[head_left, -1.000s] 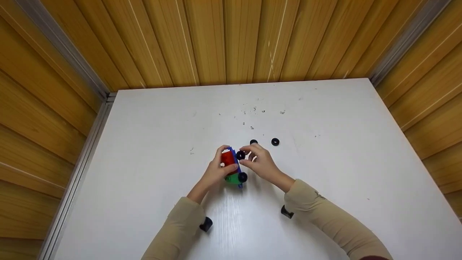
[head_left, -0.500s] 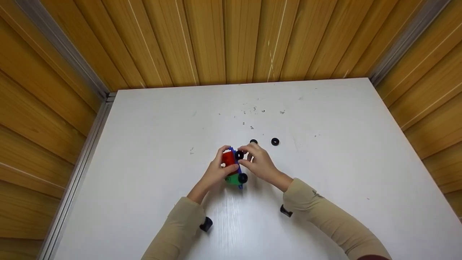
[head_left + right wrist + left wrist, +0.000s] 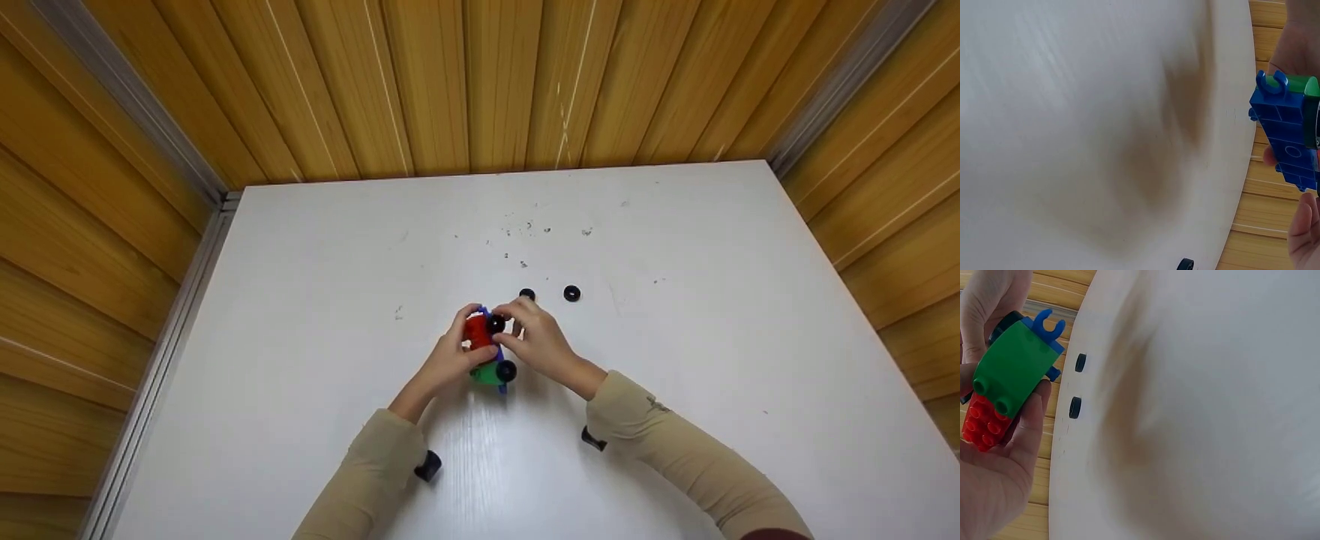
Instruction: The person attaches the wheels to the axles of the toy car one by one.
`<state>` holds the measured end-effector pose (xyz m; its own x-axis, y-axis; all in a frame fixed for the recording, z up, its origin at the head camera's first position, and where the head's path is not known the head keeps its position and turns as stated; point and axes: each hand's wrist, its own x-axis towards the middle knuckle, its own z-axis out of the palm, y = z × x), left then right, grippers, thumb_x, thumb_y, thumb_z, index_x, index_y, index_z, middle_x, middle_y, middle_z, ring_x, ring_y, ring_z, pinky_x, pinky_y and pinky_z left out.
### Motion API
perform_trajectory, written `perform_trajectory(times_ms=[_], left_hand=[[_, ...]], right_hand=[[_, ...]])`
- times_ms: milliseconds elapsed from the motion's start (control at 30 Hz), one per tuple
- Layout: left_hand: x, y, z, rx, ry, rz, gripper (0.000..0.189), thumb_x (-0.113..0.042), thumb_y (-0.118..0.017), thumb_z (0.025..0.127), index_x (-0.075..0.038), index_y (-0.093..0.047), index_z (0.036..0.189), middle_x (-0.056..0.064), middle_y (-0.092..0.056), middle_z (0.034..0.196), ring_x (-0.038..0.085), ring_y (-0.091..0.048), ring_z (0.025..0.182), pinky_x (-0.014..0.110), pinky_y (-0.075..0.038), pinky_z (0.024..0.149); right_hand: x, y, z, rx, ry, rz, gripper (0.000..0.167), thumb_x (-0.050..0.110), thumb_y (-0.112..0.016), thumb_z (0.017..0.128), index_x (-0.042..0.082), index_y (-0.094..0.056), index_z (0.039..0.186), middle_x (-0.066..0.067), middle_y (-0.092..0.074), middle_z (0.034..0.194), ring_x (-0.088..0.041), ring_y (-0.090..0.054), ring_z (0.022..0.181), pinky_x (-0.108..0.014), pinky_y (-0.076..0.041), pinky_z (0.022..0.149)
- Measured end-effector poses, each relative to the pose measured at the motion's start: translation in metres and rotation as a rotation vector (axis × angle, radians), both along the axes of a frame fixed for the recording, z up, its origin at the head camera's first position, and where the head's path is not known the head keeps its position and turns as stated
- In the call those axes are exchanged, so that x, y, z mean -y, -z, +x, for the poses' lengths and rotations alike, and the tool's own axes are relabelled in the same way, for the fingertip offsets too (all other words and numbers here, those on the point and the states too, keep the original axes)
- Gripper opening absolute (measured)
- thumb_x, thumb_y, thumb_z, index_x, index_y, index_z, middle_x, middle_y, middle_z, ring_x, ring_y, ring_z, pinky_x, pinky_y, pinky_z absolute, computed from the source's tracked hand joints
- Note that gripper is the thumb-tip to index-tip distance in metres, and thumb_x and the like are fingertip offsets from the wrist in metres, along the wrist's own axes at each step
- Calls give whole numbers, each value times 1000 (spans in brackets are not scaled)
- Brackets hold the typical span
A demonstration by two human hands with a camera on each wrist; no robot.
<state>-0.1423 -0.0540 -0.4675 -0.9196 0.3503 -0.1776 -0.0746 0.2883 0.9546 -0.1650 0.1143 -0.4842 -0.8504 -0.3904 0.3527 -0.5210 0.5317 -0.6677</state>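
My left hand grips a toy car of building bricks, its thumb across the side facing me. In the left wrist view the car has a curved green brick and a studded red brick. Its blue base, with a hook at one end, faces the right wrist view. One black wheel sits at the car's near end. With thumb and fingertips, my right hand pinches another black wheel against the base's far end. The car is held tilted above the white table.
Beyond the right hand, two loose black wheels lie on the table, one partly behind the fingers and one farther right. Dark specks mark the tabletop behind them. Wood-look panels stand around the back and sides.
My right hand has moved slightly left, bringing the pinched wheel from beside the base up against it. The car has shifted slightly toward me; the loose wheels stay put.
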Motion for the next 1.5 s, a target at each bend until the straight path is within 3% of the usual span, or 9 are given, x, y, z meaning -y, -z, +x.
perform_trajectory(times_ms=[533,833,1300,1500], left_hand=[[0,3,0,-34,7,40,64,-12,-60,81,-10,-25,135,19,-47,125,30,-46,108,42,-44,90],[0,3,0,-22,11,18,65,-11,-61,80,-10,-26,135,19,-48,124,30,-48,107,41,-44,89],[-1,2,1,-22,28,7,63,-11,-59,81,-12,-26,135,18,-48,123,30,-48,108,43,-43,90],[-2,1,1,-31,24,1,63,-10,-59,81,-12,-26,134,18,-47,125,31,-47,109,44,-43,91]], right_hand=[[1,2,2,-38,25,-46,26,7,-71,71,0,-61,93,-11,-54,85,-24,-54,65,-25,-47,58],[1,4,3,28,28,-63,24,11,-70,72,3,-59,90,-5,-54,65,-9,-48,59,-17,-43,53],[2,6,4,89,45,-94,23,11,-70,72,3,-56,88,-4,-55,64,-8,-47,57,-17,-41,51],[3,6,6,77,58,-92,22,10,-70,72,2,-56,88,-5,-56,64,-9,-48,57,-17,-42,51]])
